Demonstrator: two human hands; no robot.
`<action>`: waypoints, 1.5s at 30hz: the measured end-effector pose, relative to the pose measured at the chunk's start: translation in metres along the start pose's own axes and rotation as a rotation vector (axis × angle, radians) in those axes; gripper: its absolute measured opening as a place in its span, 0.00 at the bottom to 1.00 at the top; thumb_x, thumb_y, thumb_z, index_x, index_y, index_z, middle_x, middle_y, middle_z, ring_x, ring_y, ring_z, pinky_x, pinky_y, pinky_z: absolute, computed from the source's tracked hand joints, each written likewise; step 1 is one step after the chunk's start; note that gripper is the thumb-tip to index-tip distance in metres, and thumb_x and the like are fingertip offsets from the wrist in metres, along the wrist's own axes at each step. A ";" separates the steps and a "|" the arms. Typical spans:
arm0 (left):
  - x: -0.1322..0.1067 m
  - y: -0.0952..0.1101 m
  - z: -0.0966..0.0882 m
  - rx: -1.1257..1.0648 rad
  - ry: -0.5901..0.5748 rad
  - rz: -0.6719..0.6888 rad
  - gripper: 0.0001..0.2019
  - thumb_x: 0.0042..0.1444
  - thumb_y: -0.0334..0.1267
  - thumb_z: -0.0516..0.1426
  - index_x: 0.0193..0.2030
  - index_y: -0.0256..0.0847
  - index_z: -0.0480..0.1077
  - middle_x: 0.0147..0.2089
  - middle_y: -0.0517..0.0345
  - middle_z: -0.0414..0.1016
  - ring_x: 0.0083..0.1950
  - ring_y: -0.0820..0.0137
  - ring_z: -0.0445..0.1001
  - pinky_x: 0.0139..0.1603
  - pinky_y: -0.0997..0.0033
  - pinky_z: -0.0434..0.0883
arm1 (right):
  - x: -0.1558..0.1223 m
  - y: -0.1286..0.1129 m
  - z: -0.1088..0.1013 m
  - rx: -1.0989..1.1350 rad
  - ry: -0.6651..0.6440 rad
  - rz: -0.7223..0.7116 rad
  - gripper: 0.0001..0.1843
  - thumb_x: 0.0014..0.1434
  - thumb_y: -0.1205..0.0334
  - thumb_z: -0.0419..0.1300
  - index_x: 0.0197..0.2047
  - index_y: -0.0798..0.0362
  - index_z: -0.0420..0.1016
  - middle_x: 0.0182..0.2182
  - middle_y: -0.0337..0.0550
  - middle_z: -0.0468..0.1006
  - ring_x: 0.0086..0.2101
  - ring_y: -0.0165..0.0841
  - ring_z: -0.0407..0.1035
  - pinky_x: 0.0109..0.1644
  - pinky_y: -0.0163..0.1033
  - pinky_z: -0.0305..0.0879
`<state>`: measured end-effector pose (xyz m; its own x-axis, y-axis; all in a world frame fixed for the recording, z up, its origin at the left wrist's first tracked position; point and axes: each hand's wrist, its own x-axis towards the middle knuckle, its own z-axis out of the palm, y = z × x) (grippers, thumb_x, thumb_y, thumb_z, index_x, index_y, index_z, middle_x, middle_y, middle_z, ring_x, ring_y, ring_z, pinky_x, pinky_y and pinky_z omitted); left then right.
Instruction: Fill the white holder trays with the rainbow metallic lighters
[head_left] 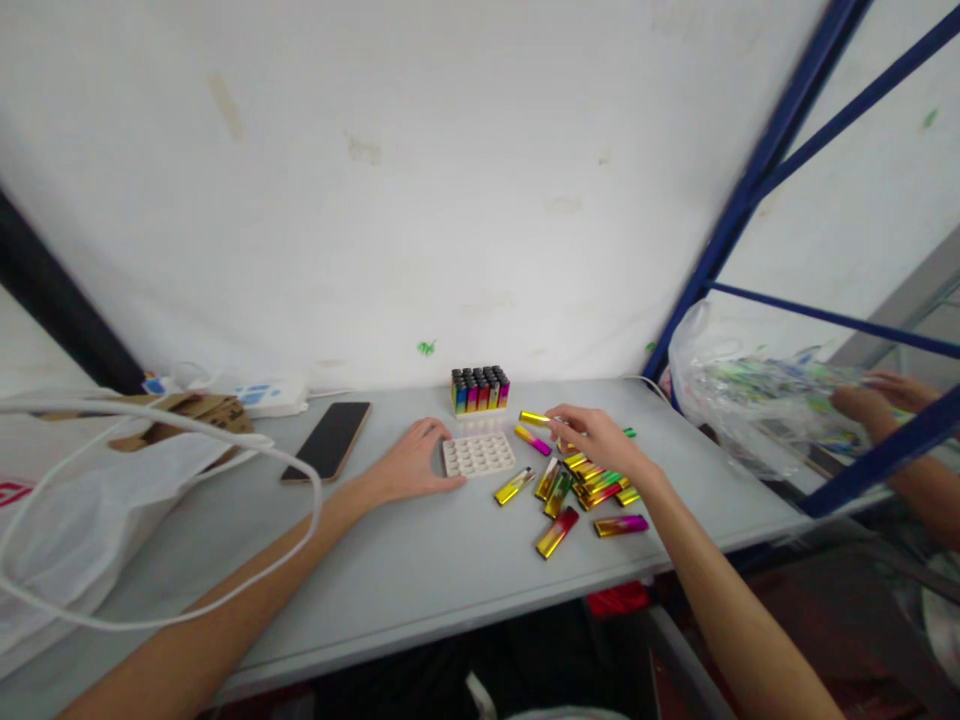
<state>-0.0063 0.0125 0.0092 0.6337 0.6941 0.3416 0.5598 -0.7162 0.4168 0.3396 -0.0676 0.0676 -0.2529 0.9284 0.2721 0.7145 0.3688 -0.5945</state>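
Note:
My left hand [417,462] curves round the left side of a white tray [480,455] with rows of round holes, thumb at its near corner and fingers at its far corner. The tray lies flat on the grey table. Over the far side of a loose pile, my right hand [592,438] pinches a shiny yellow lighter [533,417] that points left. Several metallic lighters [600,480] in yellow, red, green and purple are scattered below and beside that hand. Behind the tray, a block of upright lighters with black tops [480,390] stands in rows in a pale base.
A dark phone [330,440] lies left of my left hand. White cable [311,500] loops over plastic bags [82,540] at far left. Blue metal posts [739,215] rise at right; beyond them, another person's hands [870,400] are near clear plastic bags [750,400].

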 end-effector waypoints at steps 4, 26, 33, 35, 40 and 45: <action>0.000 0.004 0.007 -0.056 -0.007 0.005 0.30 0.48 0.57 0.69 0.51 0.42 0.70 0.57 0.47 0.70 0.60 0.51 0.71 0.67 0.50 0.68 | 0.010 -0.015 0.015 0.299 0.154 0.061 0.23 0.65 0.42 0.61 0.49 0.54 0.81 0.28 0.38 0.75 0.27 0.31 0.66 0.31 0.35 0.61; -0.002 0.029 0.029 -0.009 0.057 0.036 0.33 0.52 0.60 0.68 0.56 0.40 0.70 0.58 0.44 0.71 0.61 0.49 0.70 0.66 0.45 0.68 | 0.047 -0.035 0.095 0.881 0.209 0.382 0.29 0.65 0.40 0.49 0.19 0.48 0.51 0.15 0.28 0.45 0.16 0.23 0.38 0.19 0.33 0.35; -0.002 0.026 0.027 -0.031 0.072 0.055 0.28 0.52 0.57 0.69 0.52 0.42 0.72 0.57 0.47 0.72 0.61 0.52 0.71 0.66 0.48 0.69 | 0.044 -0.035 0.097 0.863 0.228 0.400 0.23 0.63 0.49 0.47 0.18 0.48 0.52 0.13 0.29 0.48 0.15 0.24 0.39 0.18 0.34 0.36; -0.002 0.027 0.027 -0.025 0.068 0.050 0.28 0.51 0.58 0.69 0.52 0.42 0.72 0.57 0.47 0.72 0.61 0.51 0.70 0.66 0.47 0.69 | 0.044 -0.037 0.096 0.891 0.210 0.411 0.24 0.63 0.46 0.48 0.19 0.48 0.53 0.13 0.29 0.48 0.15 0.24 0.39 0.18 0.34 0.36; -0.002 0.025 0.028 -0.043 0.058 0.047 0.30 0.52 0.59 0.68 0.54 0.41 0.71 0.56 0.46 0.72 0.59 0.51 0.71 0.65 0.46 0.70 | 0.045 -0.035 0.097 0.827 0.256 0.423 0.24 0.63 0.46 0.47 0.19 0.47 0.51 0.12 0.29 0.48 0.15 0.25 0.39 0.19 0.35 0.36; -0.002 0.024 0.029 -0.080 0.065 0.040 0.31 0.51 0.60 0.69 0.54 0.42 0.72 0.57 0.47 0.72 0.60 0.52 0.72 0.66 0.47 0.70 | 0.045 -0.029 0.098 0.769 0.272 0.334 0.30 0.64 0.34 0.48 0.23 0.49 0.61 0.15 0.29 0.50 0.16 0.26 0.44 0.20 0.35 0.42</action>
<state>0.0214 -0.0087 -0.0057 0.6177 0.6699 0.4120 0.4882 -0.7373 0.4669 0.2441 -0.0317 0.0231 0.1243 0.9866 0.1058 0.0619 0.0987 -0.9932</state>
